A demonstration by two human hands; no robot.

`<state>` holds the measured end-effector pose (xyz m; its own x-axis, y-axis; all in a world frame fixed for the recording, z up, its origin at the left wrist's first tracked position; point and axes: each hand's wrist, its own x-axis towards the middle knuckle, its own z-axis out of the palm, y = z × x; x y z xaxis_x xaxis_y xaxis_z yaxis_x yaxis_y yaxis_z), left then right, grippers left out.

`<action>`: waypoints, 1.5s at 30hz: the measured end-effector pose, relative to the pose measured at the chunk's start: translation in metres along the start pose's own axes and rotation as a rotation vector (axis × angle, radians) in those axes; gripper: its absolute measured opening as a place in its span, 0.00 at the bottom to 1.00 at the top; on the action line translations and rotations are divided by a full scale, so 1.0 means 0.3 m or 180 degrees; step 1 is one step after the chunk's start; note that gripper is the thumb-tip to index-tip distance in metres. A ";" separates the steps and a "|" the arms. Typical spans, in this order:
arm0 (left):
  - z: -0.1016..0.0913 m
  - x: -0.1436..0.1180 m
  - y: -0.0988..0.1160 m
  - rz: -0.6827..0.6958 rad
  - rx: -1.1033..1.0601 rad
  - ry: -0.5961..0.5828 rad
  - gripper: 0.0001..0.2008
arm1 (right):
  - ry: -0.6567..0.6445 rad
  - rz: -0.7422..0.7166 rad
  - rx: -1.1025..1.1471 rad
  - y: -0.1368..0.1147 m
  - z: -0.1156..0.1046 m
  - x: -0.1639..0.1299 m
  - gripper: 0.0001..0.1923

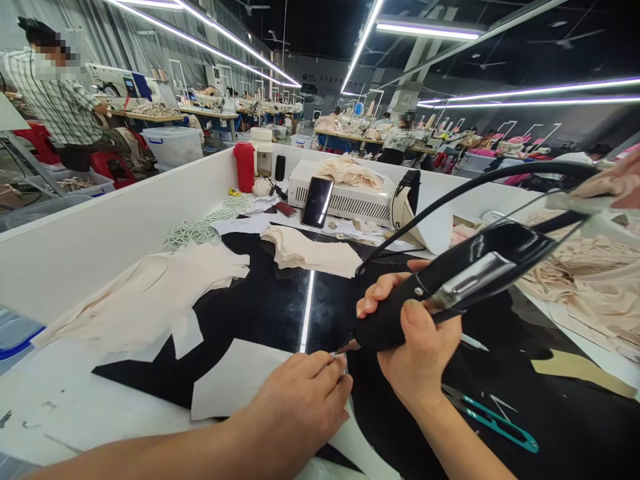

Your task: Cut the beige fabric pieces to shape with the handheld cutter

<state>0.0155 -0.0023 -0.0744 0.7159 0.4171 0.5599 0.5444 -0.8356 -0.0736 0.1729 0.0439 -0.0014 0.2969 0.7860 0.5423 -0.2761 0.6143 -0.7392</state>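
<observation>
My right hand [417, 333] is clamped around the black corded hot-tip tool [450, 283], its tip [345, 347] touching something tiny pinched by my left hand [305, 400] near the glossy table's [260, 307] front, so a slip could burn those fingertips.

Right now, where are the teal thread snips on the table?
In the head view, the teal thread snips lie flat on the black tabletop at lower right, just right of the right hand, which grips the black handheld tool.
</observation>
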 end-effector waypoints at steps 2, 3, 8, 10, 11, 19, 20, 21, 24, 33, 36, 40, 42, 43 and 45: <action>-0.002 0.000 0.000 -0.0012 0.0003 0.0003 0.15 | -0.0007 0.0002 -0.0014 0.003 -0.002 -0.003 0.14; -0.002 0.000 0.001 -0.0021 0.0010 0.0002 0.15 | -0.0007 0.0001 -0.0014 0.004 -0.003 -0.005 0.14; 0.006 -0.001 0.002 -0.0036 0.0013 -0.0034 0.14 | 0.0000 0.0026 -0.0056 0.009 -0.005 -0.006 0.16; 0.004 0.001 0.001 -0.0053 -0.0041 -0.0046 0.13 | 0.0000 0.0047 -0.0066 0.005 -0.005 -0.003 0.18; 0.001 0.002 -0.001 -0.0070 -0.0094 -0.0062 0.12 | -0.0002 0.0060 -0.0067 0.001 -0.004 0.000 0.18; -0.038 0.007 -0.086 -0.0266 -0.0091 -0.0398 0.09 | 0.0257 0.0004 -0.0203 -0.095 -0.026 0.018 0.22; -0.042 0.008 -0.098 -0.0273 -0.0029 -0.0410 0.09 | 0.0268 0.0028 -0.0205 -0.109 -0.034 0.012 0.23; -0.047 0.010 -0.106 -0.0269 0.0032 -0.0395 0.09 | 0.0271 0.0047 -0.0207 -0.121 -0.043 0.003 0.23; -0.066 0.016 -0.106 -0.0199 0.0064 -0.0241 0.10 | 0.0237 0.0077 -0.0226 -0.149 -0.072 -0.031 0.22; -0.081 0.025 -0.027 0.0334 -0.0959 -0.0365 0.11 | 0.0195 0.0027 -0.0267 -0.167 -0.094 -0.092 0.21; -0.070 0.021 -0.024 0.0304 -0.0924 -0.0513 0.13 | 0.0186 0.0015 -0.0229 -0.166 -0.097 -0.098 0.21; -0.068 0.015 -0.024 0.0235 -0.0906 -0.0548 0.12 | 0.0230 0.0021 -0.0245 -0.163 -0.100 -0.101 0.22; -0.071 0.013 -0.025 0.0234 -0.0906 -0.0558 0.12 | 0.0251 0.0023 -0.0257 -0.162 -0.099 -0.100 0.22; -0.074 0.012 -0.025 0.0233 -0.0912 -0.0551 0.12 | 0.0243 0.0020 -0.0251 -0.161 -0.098 -0.100 0.22; -0.077 0.012 -0.025 0.0231 -0.0912 -0.0522 0.12 | 0.0217 0.0009 -0.0212 -0.159 -0.097 -0.100 0.22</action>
<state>0.0038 -0.0028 -0.0528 0.8218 0.3853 0.4197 0.3610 -0.9220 0.1397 0.2037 -0.0111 0.0060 0.3582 0.7798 0.5134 -0.2164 0.6042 -0.7669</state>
